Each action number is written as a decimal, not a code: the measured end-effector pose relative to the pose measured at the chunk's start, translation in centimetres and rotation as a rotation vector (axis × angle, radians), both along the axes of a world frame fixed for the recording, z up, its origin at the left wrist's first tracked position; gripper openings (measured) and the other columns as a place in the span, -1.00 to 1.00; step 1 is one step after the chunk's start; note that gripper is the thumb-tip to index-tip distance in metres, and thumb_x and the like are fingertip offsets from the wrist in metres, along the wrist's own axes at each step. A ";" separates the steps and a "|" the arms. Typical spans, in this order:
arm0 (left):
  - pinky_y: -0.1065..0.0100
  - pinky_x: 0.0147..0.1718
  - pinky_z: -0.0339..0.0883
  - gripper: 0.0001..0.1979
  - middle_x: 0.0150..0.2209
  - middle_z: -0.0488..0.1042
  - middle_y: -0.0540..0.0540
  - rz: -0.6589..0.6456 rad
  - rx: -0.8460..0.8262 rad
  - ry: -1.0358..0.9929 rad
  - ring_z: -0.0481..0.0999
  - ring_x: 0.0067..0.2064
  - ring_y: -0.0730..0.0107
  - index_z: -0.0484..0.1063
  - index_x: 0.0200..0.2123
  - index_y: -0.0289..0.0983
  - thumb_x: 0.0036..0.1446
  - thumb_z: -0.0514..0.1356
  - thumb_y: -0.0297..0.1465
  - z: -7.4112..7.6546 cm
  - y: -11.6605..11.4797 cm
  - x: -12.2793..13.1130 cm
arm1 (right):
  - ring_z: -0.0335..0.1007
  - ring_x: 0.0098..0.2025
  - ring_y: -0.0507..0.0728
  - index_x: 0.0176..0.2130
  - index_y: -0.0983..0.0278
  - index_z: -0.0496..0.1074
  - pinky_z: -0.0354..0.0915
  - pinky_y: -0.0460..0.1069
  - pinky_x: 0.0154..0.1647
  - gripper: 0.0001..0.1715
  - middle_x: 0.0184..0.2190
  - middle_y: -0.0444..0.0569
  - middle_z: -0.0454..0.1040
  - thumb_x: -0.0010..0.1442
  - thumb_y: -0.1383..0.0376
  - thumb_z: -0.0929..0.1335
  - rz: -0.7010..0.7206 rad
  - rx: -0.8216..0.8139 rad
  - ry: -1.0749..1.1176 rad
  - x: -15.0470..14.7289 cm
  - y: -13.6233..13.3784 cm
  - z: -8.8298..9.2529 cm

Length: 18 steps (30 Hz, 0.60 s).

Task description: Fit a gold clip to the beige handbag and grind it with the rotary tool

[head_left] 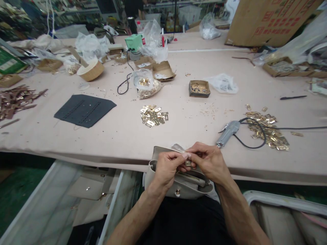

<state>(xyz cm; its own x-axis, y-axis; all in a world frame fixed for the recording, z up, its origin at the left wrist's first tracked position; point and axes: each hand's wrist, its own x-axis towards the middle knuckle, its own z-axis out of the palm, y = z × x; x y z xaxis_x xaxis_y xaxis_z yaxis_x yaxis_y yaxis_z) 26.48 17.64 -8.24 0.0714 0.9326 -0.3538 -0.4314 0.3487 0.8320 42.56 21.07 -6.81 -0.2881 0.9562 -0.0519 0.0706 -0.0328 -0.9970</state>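
Note:
A grey-beige handbag (189, 193) sits open in my lap against the table edge, its turn-lock (177, 193) facing me. Its flap (160, 150) is raised and leans over the table edge. My left hand (167, 166) and my right hand (208, 161) meet at the flap's edge, thumbs and fingers pinched together. A small gold-coloured metal fitting (188, 163) shows just below the thumbs, between the fingertips. The fingers partly hide the flap edge and the exact grip. Behind the hands, a bit of clear plastic (178, 147) sticks up.
A grey electric screwdriver (228, 132) lies by my right hand, its cord beside a pile of gold fittings (270, 131). Ahead are metal plates (153, 116), a box of small parts (199, 89) and a dark panel (84, 110). Bins (120, 190) with bag pieces flank me.

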 end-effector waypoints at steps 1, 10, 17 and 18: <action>0.51 -0.56 0.38 -0.65 -0.52 0.60 -0.21 0.011 -0.013 -0.008 0.55 -0.55 0.40 0.65 -0.40 -0.42 0.00 0.47 -0.19 -0.1 0.0 0.2 | 0.39 -0.52 0.04 -0.28 0.30 0.63 0.31 -0.07 -0.54 -0.82 -0.41 -0.02 0.51 0.19 0.21 0.52 0.010 0.016 -0.006 0.0 0.0 0.0; 0.52 -0.65 0.07 -0.73 -0.72 0.39 -0.03 0.192 -0.027 0.107 0.30 -0.68 0.54 0.56 -0.57 -0.37 -0.04 0.41 -0.26 0.5 -0.2 1.3 | 0.46 -0.20 0.13 0.03 0.21 0.55 0.44 0.00 -0.25 -0.66 -0.11 0.06 0.47 0.27 0.41 0.41 0.118 0.467 -0.193 1.5 -1.4 1.3; 0.45 -0.65 -0.06 -0.69 -0.75 0.23 0.05 0.230 -0.025 0.078 0.14 -0.67 0.58 0.41 -0.70 -0.32 -0.05 0.35 -0.32 0.5 0.5 1.6 | 0.41 -0.02 0.18 0.09 0.18 0.50 0.42 0.07 -0.09 -0.50 -0.01 0.11 0.45 0.25 0.59 0.37 0.179 0.819 -0.320 1.5 -2.1 0.2; 0.45 -0.65 -0.07 -0.69 -0.74 0.23 0.05 0.225 -0.028 0.068 0.13 -0.67 0.58 0.39 -0.70 -0.32 -0.05 0.35 -0.32 0.6 0.5 1.6 | 0.42 -0.03 0.17 0.08 0.19 0.50 0.42 0.06 -0.09 -0.50 -0.02 0.11 0.46 0.25 0.60 0.35 0.170 0.846 -0.321 1.4 -2.0 -0.1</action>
